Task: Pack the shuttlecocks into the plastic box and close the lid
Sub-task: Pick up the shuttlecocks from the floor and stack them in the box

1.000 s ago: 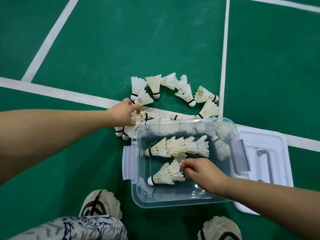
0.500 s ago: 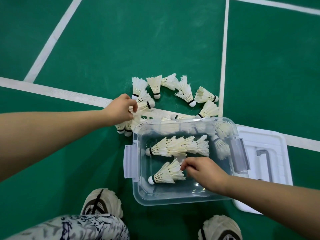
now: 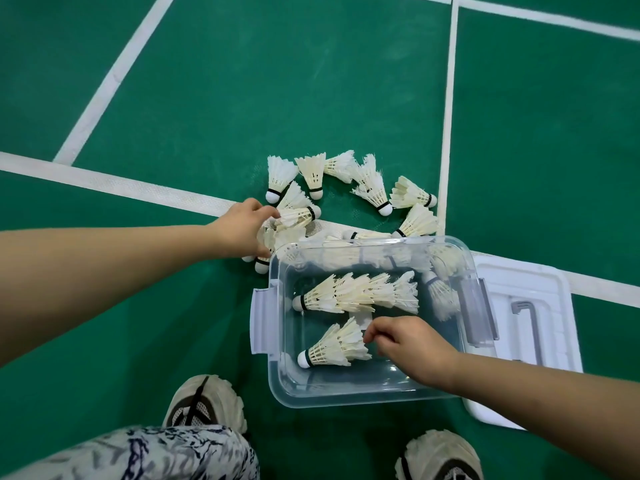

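Observation:
A clear plastic box (image 3: 277, 372) with grey latches sits open on the green court floor. Inside lie a nested row of shuttlecocks (image 3: 356, 293) and a shorter stack (image 3: 334, 346). My right hand (image 3: 412, 348) is inside the box, fingertips pinched at the feathers of that shorter stack. Several loose white shuttlecocks (image 3: 370, 183) lie in an arc beyond the box. My left hand (image 3: 242, 228) is closed around a shuttlecock (image 3: 298, 214) at the arc's left end. The white lid (image 3: 554, 306) lies flat to the right of the box.
White court lines (image 3: 104, 181) cross the green floor behind the shuttlecocks. My two shoes (image 3: 204, 403) and a patterned trouser leg (image 3: 145, 455) are at the bottom, close to the box's near wall.
My left hand closed on a shuttlecock at the pile's left end and lifted it slightly. My right hand stayed in the box by the shorter stack.

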{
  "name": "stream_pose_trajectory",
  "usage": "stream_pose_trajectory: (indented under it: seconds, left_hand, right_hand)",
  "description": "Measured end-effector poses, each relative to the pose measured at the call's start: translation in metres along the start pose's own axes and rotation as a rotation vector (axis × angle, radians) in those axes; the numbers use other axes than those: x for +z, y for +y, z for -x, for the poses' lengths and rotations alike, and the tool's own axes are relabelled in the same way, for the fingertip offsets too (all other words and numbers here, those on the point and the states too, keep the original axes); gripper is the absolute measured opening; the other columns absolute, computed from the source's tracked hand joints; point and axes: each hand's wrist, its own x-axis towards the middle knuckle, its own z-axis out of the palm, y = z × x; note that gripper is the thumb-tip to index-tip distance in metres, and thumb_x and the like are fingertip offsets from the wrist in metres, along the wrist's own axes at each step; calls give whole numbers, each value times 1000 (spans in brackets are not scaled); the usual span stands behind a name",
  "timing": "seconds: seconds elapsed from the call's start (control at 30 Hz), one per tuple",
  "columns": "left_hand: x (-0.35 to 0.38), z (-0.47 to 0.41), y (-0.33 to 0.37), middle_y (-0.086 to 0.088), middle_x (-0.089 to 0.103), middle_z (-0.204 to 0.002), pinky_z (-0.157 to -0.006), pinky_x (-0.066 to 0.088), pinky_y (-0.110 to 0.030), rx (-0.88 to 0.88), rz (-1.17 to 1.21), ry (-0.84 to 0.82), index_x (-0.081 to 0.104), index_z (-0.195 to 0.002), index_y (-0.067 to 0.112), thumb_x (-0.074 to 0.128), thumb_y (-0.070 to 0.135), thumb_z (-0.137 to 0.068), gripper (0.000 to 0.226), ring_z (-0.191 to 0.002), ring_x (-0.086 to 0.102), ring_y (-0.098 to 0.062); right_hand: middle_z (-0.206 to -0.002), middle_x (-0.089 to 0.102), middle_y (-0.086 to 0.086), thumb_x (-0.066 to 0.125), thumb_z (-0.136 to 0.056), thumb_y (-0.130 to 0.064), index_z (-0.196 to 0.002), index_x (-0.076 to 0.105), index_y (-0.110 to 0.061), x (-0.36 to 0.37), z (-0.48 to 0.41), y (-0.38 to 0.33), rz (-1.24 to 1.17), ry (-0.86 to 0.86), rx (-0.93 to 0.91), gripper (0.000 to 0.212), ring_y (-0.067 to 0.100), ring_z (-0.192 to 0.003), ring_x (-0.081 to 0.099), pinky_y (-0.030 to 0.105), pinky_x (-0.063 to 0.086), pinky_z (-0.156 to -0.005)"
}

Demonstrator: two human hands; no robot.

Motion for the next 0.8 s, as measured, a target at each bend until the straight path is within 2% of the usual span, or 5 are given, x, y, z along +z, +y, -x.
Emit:
stream_pose_trajectory:
  seconds: [0.17, 0.33, 0.5, 0.63, 0.8]
  left_hand:
    - [4, -4, 3, -10, 24, -144, -102, 35, -45, 70, -49, -22, 2, -144, 34, 75, 33, -68, 105, -128, 29, -33]
    - [2, -14, 4, -11, 26, -142, -95, 41, -43, 87, -178, -45, 1, -144, 35, 73, 33, -70, 103, -122, 34, -32]
    - [-1, -23, 2, -9, 18, -146, -98, 37, -52, 43, -316, -22, -4, -142, 42, 70, 42, -69, 104, -128, 26, -36]
    - [-2, -22, 5, -13, 15, -146, -86, 44, -36, 100, -206, -122, -3, -142, 40, 69, 33, -72, 101, -107, 50, -33]
    - [1, -22, 8, -15, 32, -130, -72, 45, -33, 82, -208, -129, 17, -140, 31, 68, 29, -75, 83, -81, 47, -25]
  right_hand:
    - [-70, 51, -19, 41, -91, -14, -100, 65, -20, 0, -1, 1, -4, -11, 10, 26, -3, -62, 45, 5, 33, -57]
    - [-83, 58, -14, 40, -90, -15, -100, 66, -21, 1, -3, 2, 1, -21, 14, 28, 4, -75, 51, 7, 36, -64]
    - [-78, 58, -14, 41, -90, -16, -98, 65, -22, 1, -5, 6, 8, -33, 17, 26, -4, -61, 47, 7, 34, -58]
    - [-81, 59, -11, 40, -90, -16, -99, 65, -20, 1, -5, 6, -2, -48, 22, 26, 3, -68, 53, 14, 39, -63]
    - [-78, 58, -13, 41, -90, -16, -98, 65, -20, 0, -6, 7, -8, -47, 13, 26, -3, -62, 49, 9, 36, -59]
